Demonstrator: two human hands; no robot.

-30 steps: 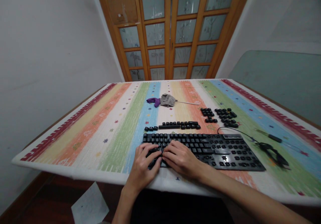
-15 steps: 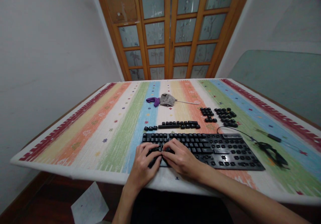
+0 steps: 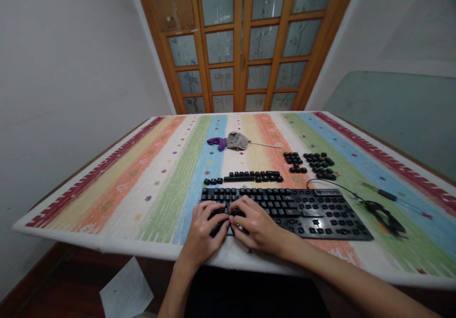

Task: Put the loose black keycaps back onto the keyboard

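A black keyboard (image 3: 302, 205) lies near the table's front edge, with keycaps on its left and middle parts and bare switch mounts toward the right and lower rows. My left hand (image 3: 204, 230) rests over its left end, fingers curled and pressed in. From the right, my right hand (image 3: 258, 228) meets it, thumb and fingertips pinched close to the left fingertips. Whatever lies between the fingertips is hidden by the fingers. Just behind the keyboard sit a long space bar (image 3: 240, 179), a line of loose keycaps (image 3: 263, 173) and a few more keycaps (image 3: 213, 182) at the left.
Two groups of loose keycaps, one (image 3: 294, 158) beside another (image 3: 322, 166), sit behind the keyboard's right side. A bundled cable (image 3: 384, 216) and a dark-handled tool (image 3: 386, 194) lie at the right. Farther back are a grey cloth (image 3: 237, 141), a purple cloth (image 3: 217, 142) and a thin rod (image 3: 265, 144).
Both hands stay at the same spot on the keyboard, with only a slight shift of the right fingers. The whole view has moved a little.
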